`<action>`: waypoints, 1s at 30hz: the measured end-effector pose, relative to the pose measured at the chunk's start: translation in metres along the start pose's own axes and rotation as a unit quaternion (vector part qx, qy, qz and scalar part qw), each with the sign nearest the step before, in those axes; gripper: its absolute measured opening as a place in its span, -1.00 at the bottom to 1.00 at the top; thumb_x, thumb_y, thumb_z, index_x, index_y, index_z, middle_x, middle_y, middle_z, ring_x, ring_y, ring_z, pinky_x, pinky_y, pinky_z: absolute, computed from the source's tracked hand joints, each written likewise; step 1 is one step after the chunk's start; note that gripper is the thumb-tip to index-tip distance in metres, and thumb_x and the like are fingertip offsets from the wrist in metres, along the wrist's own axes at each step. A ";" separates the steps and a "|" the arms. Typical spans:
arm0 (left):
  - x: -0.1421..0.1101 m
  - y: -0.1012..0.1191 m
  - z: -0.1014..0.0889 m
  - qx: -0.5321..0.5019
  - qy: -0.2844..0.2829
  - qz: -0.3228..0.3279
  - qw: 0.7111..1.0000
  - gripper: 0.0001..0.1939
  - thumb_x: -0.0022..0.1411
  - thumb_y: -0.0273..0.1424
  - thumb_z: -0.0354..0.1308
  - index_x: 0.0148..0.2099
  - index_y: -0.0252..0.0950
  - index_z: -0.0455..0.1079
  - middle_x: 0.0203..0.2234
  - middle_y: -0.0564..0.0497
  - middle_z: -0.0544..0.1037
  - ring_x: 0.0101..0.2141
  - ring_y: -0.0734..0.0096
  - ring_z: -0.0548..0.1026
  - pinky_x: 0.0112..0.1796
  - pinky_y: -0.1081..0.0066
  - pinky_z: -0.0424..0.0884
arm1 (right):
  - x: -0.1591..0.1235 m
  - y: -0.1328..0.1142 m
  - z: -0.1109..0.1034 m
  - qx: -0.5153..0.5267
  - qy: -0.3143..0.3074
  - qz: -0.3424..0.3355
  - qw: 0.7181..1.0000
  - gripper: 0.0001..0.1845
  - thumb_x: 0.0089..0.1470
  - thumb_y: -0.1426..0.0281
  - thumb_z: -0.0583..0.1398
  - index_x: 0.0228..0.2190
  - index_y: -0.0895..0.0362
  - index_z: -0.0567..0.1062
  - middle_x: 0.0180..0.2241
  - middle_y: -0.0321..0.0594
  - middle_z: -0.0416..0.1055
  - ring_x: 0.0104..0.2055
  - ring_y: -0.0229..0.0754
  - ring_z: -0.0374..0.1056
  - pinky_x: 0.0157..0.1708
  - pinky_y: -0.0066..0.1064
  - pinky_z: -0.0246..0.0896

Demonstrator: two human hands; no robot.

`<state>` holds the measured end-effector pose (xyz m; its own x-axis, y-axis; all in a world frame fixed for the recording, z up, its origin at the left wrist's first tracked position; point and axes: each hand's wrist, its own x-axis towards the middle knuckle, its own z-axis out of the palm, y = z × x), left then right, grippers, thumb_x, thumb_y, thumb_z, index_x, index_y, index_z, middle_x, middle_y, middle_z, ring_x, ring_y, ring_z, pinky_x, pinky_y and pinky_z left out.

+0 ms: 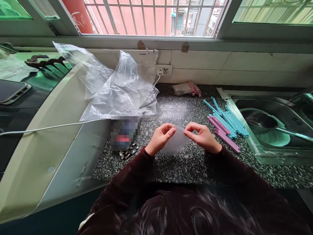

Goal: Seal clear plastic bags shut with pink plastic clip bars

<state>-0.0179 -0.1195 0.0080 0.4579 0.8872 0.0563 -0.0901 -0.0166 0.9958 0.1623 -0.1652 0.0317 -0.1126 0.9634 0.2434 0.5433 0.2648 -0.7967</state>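
Note:
Between my two hands hangs a small translucent plastic bag or sheet (pixel 175 142), held above the speckled counter. My left hand (pixel 162 137) pinches its upper left edge between thumb and fingers. At the upper right corner, my right hand (pixel 201 135) grips it in a thumb-and-finger pinch. Right of my right hand lie several flat turquoise strips (pixel 231 119) in a loose pile. Several pink-purple strips (pixel 223 130) lie at the near side of that pile. Farther back rests a clear packet (pixel 182 88) with short pink pieces (pixel 194 88) at its end.
Large crumpled clear plastic bags (pixel 122 88) cover the back left. A blurred-out phone-like item (pixel 124 132) stands by a beaded chain (pixel 128 151). A white cable (pixel 53 127) runs left. At right is a metal sink (pixel 256 156) with a pan (pixel 260 119). A wall socket (pixel 164 70) is behind.

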 end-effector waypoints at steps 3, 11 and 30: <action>0.000 -0.001 0.000 0.013 -0.021 -0.021 0.999 -0.58 -0.04 -0.06 0.19 -0.49 -0.37 0.31 -0.62 0.09 0.34 -0.54 0.57 0.26 -0.50 0.53 0.20 | 0.006 -0.001 -0.009 -0.024 0.001 0.001 1.000 -0.78 0.01 0.29 0.16 -0.55 0.16 0.41 -0.52 -0.25 0.38 -0.44 -0.27 0.26 -0.41 -0.39 0.17; -0.001 -0.002 -0.001 0.051 -0.028 0.002 0.998 -0.59 0.01 -0.08 0.15 -0.54 -0.36 0.29 -0.64 0.10 0.31 -0.54 0.57 0.22 -0.49 0.51 0.18 | 0.037 -0.016 -0.005 -0.017 -0.060 -0.003 0.998 -0.83 -0.04 0.33 0.19 -0.51 0.19 0.47 -0.50 -0.25 0.45 -0.44 -0.29 0.29 -0.40 -0.40 0.20; 0.000 -0.014 0.003 0.038 -0.115 -0.067 0.990 -0.38 -0.05 0.16 0.05 -0.54 -0.38 0.40 -0.66 -0.01 0.46 -0.59 0.50 0.37 -0.49 0.47 0.29 | 0.037 -0.019 -0.027 -0.044 0.038 -0.016 0.998 -0.78 0.00 0.28 0.17 -0.55 0.17 0.44 -0.55 -0.27 0.39 -0.49 -0.31 0.23 -0.48 -0.42 0.16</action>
<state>-0.0138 -0.1209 -0.0056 0.6514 0.7555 -0.0697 0.0479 0.0507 0.9976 0.1703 -0.1355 0.0704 -0.0692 0.9473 0.3128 0.6110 0.2881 -0.7373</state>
